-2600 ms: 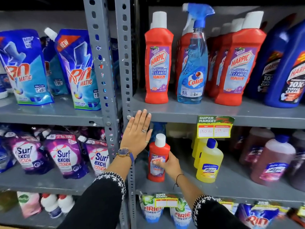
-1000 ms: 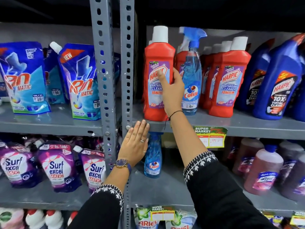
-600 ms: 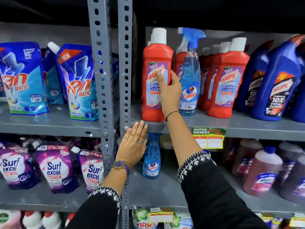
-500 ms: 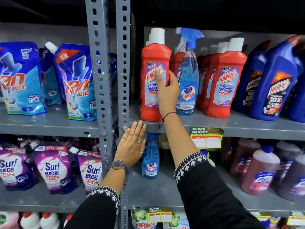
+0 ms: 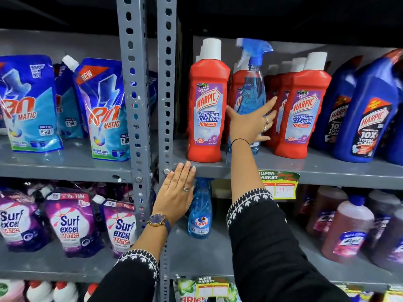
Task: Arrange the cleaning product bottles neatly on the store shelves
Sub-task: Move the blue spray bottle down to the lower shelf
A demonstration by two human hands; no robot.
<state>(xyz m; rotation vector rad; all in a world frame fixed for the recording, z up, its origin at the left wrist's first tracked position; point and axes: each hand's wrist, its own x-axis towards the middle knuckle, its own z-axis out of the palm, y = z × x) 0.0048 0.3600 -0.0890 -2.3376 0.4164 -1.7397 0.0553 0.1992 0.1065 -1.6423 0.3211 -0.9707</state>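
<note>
A red Harpic bathroom cleaner bottle (image 5: pixel 206 105) stands upright at the left end of the upper grey shelf (image 5: pixel 340 171). Right of it a blue Colin spray bottle (image 5: pixel 251 83) stands in front of more red Harpic bottles (image 5: pixel 302 114). My right hand (image 5: pixel 250 125) lies over the spray bottle's lower half, thumb to its left and fingers spread past its right side. My left hand (image 5: pixel 176 192) rests flat and open on the shelf's front edge beside the post. A second Colin spray bottle (image 5: pixel 199 214) stands on the shelf below, just right of that hand.
Blue Harpic bottles (image 5: pixel 370 118) fill the upper shelf's right end. Brownish bottles (image 5: pixel 346 232) stand at the lower right. A perforated grey post (image 5: pixel 166 83) divides the bays. Rin pouches (image 5: pixel 104 110) and Surf Excel pouches (image 5: pixel 69 223) fill the left bay. A price tag (image 5: pixel 281 184) hangs on the shelf edge.
My right hand set a red Harpic bottle from the lower shelf on the upper shelf's left end, let go of it, and moved right onto the Colin spray bottle. My left hand stayed put.
</note>
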